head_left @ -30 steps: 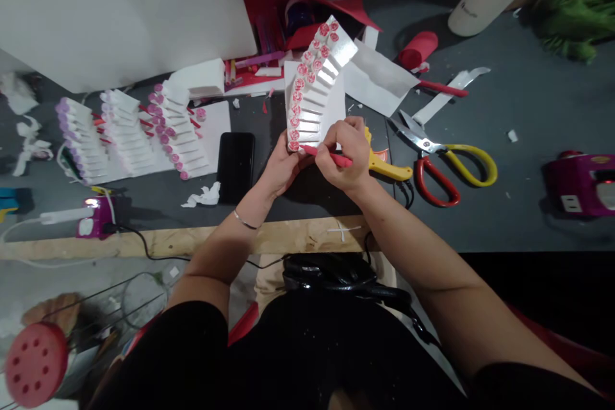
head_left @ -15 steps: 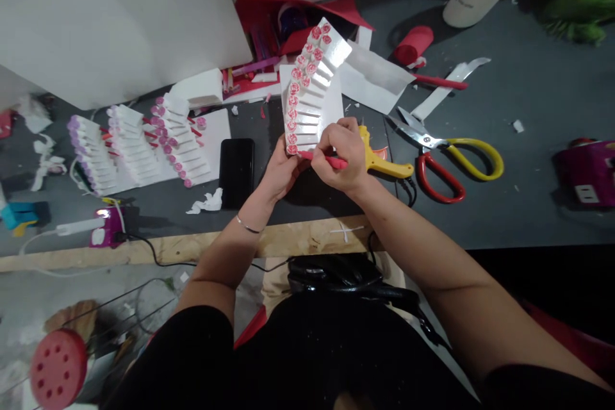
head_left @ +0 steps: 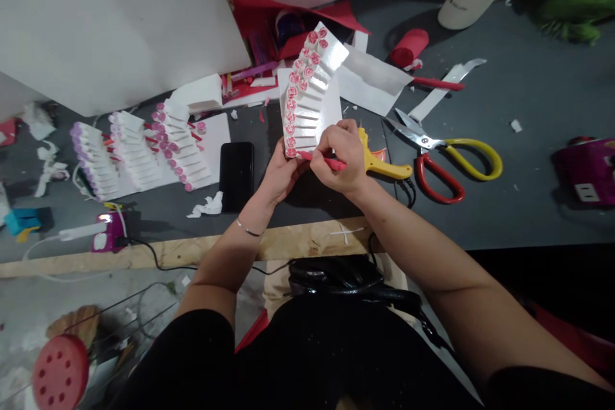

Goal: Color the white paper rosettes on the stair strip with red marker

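My left hand grips the lower end of a white stepped paper model, which tilts up and away from me. Small pink paper roses line its left edge. My right hand holds a pink marker with its tip at the model's lowest steps, close to my left fingers. A yellow hot glue gun lies just beyond my right hand, partly hidden by it.
To the left stand similar stepped models with purple and pink tops, beside a black phone. Red-and-yellow-handled scissors lie to the right. A wooden batten runs along the near table edge, and a magenta device sits far right.
The whole view has shifted slightly as my head moved. My right hand and the marker have moved a little toward the model's lower end, and the model leans slightly differently.
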Demonstrator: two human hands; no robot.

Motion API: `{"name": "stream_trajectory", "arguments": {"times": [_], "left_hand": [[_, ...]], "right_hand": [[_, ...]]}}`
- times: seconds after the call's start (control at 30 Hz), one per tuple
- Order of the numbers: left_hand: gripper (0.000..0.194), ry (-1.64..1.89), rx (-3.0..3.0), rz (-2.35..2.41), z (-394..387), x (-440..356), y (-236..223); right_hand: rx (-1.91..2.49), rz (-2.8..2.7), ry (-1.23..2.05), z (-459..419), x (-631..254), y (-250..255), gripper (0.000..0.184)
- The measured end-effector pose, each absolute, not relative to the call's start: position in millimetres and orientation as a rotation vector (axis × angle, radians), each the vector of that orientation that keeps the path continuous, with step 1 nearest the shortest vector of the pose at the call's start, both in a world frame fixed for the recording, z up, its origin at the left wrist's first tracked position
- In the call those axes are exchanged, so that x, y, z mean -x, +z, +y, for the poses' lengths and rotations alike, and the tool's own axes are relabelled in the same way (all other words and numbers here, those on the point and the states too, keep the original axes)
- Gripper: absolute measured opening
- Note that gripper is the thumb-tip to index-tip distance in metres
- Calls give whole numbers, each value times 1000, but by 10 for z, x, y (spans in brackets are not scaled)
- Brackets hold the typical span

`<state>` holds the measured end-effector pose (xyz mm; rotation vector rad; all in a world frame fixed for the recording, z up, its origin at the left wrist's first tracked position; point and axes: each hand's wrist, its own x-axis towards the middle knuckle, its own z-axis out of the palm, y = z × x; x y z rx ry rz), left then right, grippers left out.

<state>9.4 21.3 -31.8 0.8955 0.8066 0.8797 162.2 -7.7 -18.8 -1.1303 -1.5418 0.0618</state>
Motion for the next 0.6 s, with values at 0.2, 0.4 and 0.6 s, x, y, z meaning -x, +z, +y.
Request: {"name": "stream_trajectory", "arguments": {"times": [0.2, 0.4, 0.6], "left_hand": [[60, 895, -886, 803, 216, -96, -316], [54, 899, -879, 822, 208, -110, -296], [54, 895, -881, 834, 196, -117, -282]], "right_hand": [[1182, -1570, 121, -89, -1625, -180, 25], [1135, -1527, 102, -96, -1638, -167, 25], [1179, -1586, 183, -106, -1663, -192, 28]]}}
